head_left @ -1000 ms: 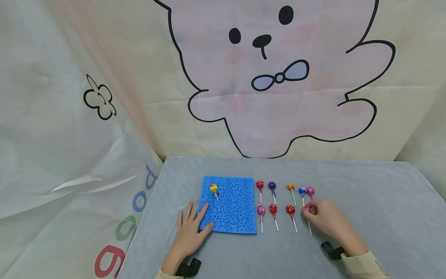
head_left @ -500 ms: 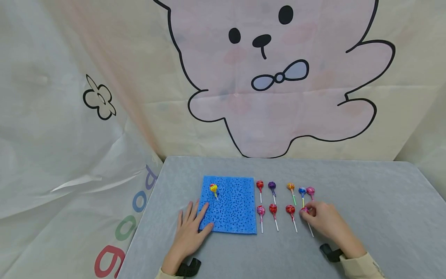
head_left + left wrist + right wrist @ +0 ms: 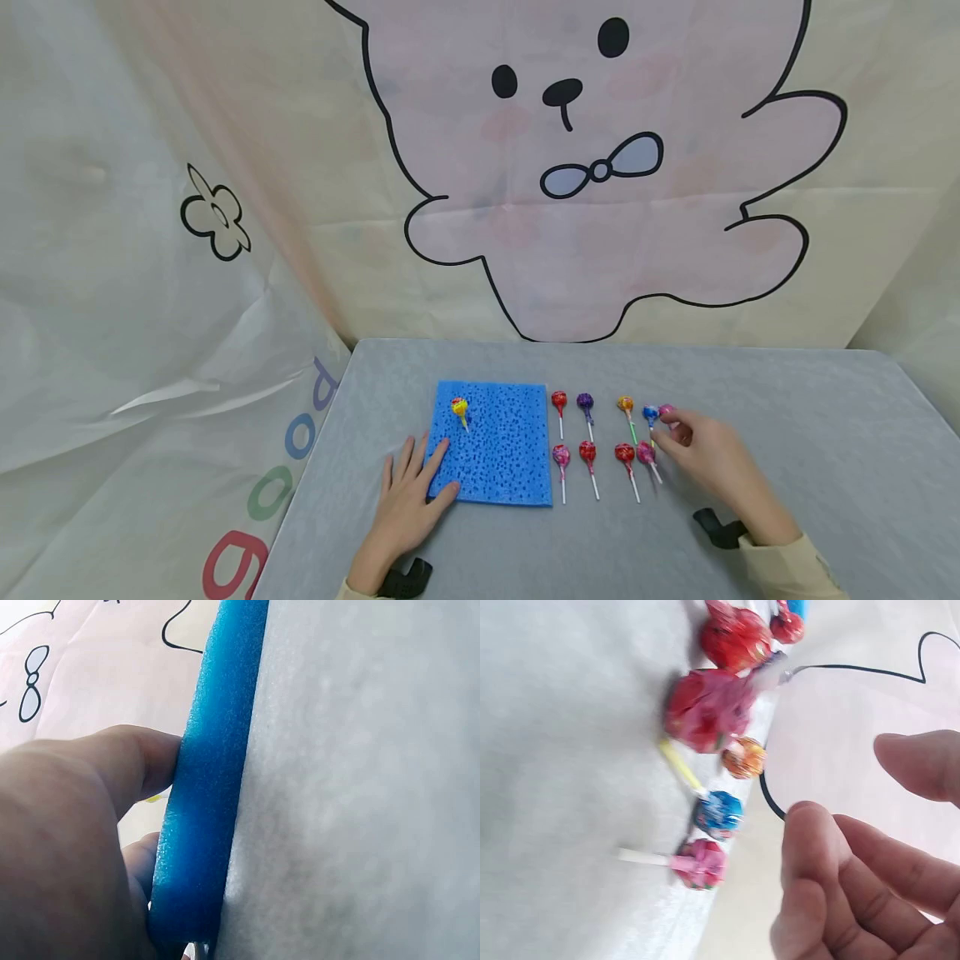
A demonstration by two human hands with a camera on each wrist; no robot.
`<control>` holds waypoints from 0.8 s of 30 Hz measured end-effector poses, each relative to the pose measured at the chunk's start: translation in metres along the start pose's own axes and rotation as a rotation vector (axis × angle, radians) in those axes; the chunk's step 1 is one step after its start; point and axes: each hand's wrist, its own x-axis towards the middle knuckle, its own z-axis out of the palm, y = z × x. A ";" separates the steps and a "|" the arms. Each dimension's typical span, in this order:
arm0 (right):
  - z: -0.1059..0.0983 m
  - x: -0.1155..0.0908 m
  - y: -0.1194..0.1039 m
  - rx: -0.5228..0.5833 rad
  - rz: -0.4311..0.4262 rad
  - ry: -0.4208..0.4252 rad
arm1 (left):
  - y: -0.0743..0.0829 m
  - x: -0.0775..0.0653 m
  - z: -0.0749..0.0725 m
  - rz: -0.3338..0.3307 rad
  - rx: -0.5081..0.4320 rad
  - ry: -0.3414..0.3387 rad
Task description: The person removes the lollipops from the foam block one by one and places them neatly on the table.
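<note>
My left hand (image 3: 405, 504) lies with fingers spread on the near left corner of a blue foam block (image 3: 498, 450). In the left wrist view a fingertip touches the block's face. A yellow lollipop (image 3: 460, 407) stands on the block near its far left. Over the right-hand lollipops hovers my right hand (image 3: 712, 458), thumb and forefinger apart with nothing between them in the right wrist view. Nearest to it are a blue lollipop (image 3: 720, 814) and a pink lollipop (image 3: 703, 862). Another pink lollipop (image 3: 646, 452) lies just left of that hand, beside a red lollipop (image 3: 625, 453).
Left of these, in two rows beside the block, lie a red lollipop (image 3: 559, 400), a purple one and others. An orange lollipop (image 3: 626, 404) lies behind. All rest on a grey table (image 3: 825, 433). A printed curtain (image 3: 480, 300) hangs behind.
My right hand has let go of the near pink lollipop, which now lies further left beside the red one. The hand has shifted away toward the far pink lollipop. The left hand stays put.
</note>
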 end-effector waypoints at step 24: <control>-0.007 0.018 -0.025 0.040 -0.144 0.179 | -0.002 -0.002 0.002 0.017 -0.015 0.023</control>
